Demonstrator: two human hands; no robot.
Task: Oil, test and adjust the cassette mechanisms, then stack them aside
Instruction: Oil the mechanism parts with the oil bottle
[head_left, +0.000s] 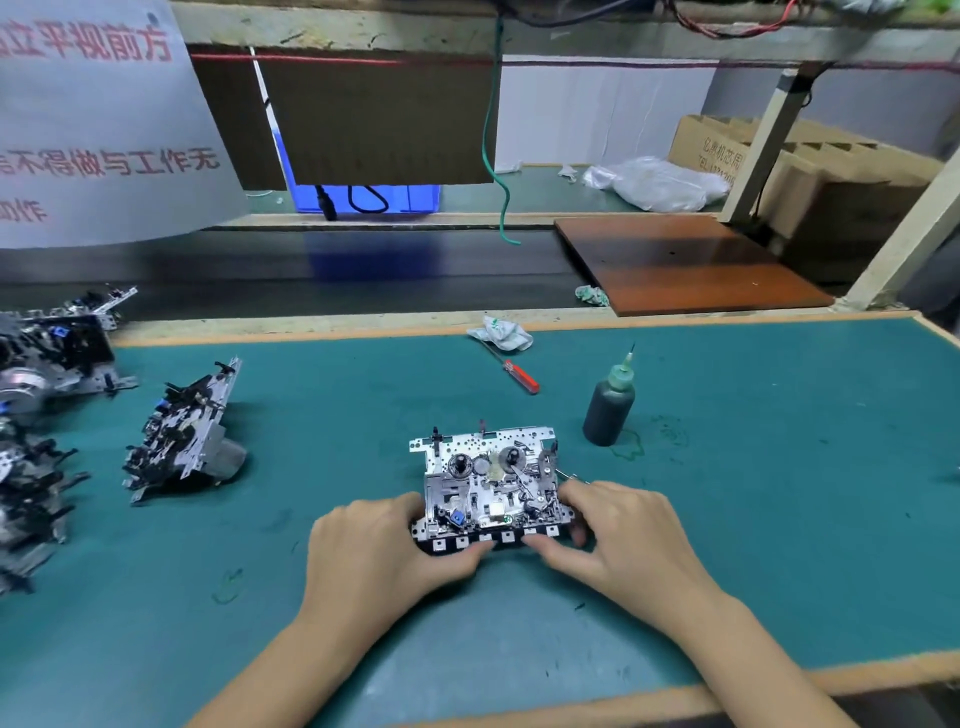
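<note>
A metal cassette mechanism (488, 478) lies flat on the green mat (753, 519), its row of black keys facing me. My left hand (384, 556) grips its left front corner, thumb on the keys. My right hand (618, 535) holds the right front corner, thumb pressing a key near the middle. A dark oil bottle (609, 405) with a green needle tip stands upright just right of and behind the mechanism. A red-handled screwdriver (519, 375) lies further back.
One mechanism (184, 436) leans on its side at the left. A pile of several more (41, 410) fills the left edge. A crumpled rag (501, 332) lies at the mat's back edge. A brown board (685, 262) and cardboard boxes (810, 171) sit beyond the conveyor.
</note>
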